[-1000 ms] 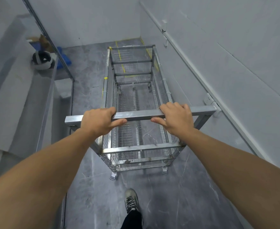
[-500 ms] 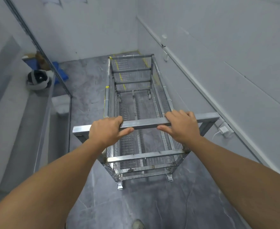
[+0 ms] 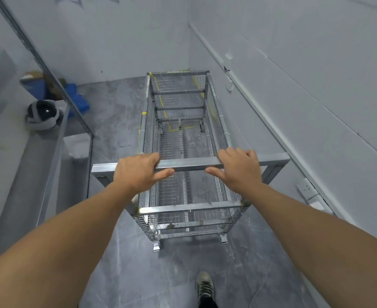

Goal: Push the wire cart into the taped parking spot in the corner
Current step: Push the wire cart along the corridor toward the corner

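Observation:
The wire cart [image 3: 183, 210] is a long metal frame with mesh sides and small wheels, standing on the grey floor and pointing toward the far right corner. Its square handle bar [image 3: 189, 164] runs across the near end. My left hand [image 3: 136, 172] grips the bar left of centre and my right hand [image 3: 241, 168] grips it right of centre. Yellow tape lines [image 3: 174, 130] of the parking spot show on the floor through the cart's far half, close to the back wall.
The right wall [image 3: 305, 96] runs close along the cart, with a rail and a socket [image 3: 305, 191] low down. A glass partition edge [image 3: 89, 156] and ledge stand at left, with a helmet [image 3: 42, 113] and blue items [image 3: 76, 96] behind. My shoe [image 3: 204, 287] is below the cart.
The cart has rolled farther toward the corner, its far end now over the yellow tape near the back wall. Both hands keep the same grip; I have stepped forward.

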